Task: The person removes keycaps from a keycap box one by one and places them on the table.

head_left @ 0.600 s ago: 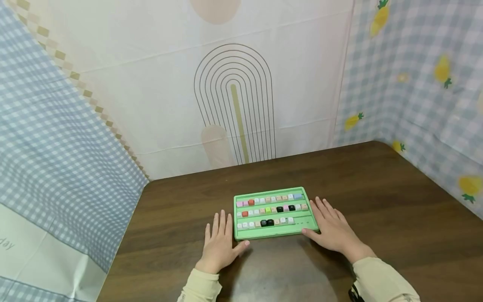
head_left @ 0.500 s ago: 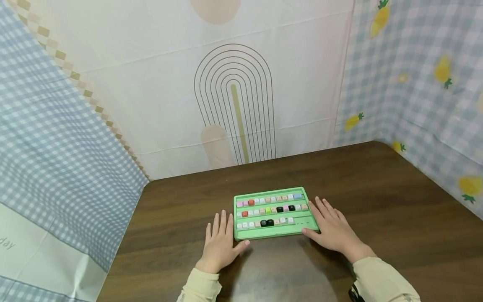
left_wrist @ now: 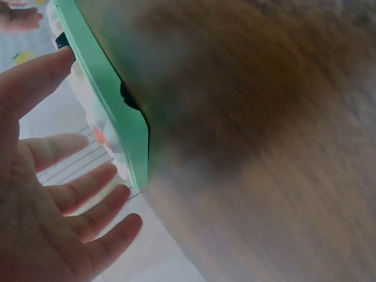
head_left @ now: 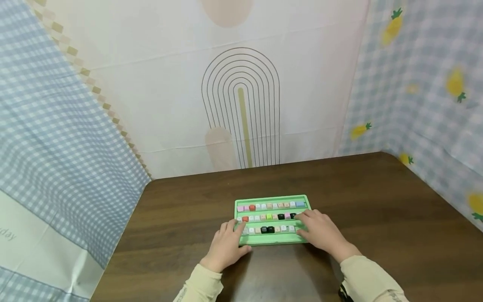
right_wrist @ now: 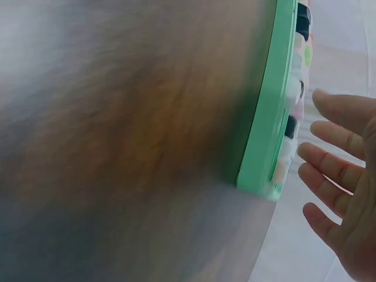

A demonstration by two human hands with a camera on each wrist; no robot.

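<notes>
A light green keyboard-like tray [head_left: 271, 240] lies on the table with three rows of small keycaps [head_left: 268, 230], mostly white and beige, some black, red, pink, one lime, one blue. My left hand [head_left: 225, 247] is at its left end, fingertips over the lowest row's first caps and thumb near the front edge. In the left wrist view, the left fingers [left_wrist: 88, 188] are spread and loosely bent beside the tray. My right hand [head_left: 323, 233] reaches over the right end, covering the last caps. From the right wrist, its fingers [right_wrist: 329, 164] look relaxed and apart from the tray's green side [right_wrist: 264, 123].
The dark brown wooden table [head_left: 181, 218] extends around the tray. A pale curtain [head_left: 162, 105] with a line-arch print hangs behind it. Blue checked cloth [head_left: 75, 126] borders the left, and pineapple-patterned checked cloth [head_left: 426, 109] the right.
Both hands have moved inward from beside the tray, so their fingers are now over its ends and more bent. The head view has shifted slightly.
</notes>
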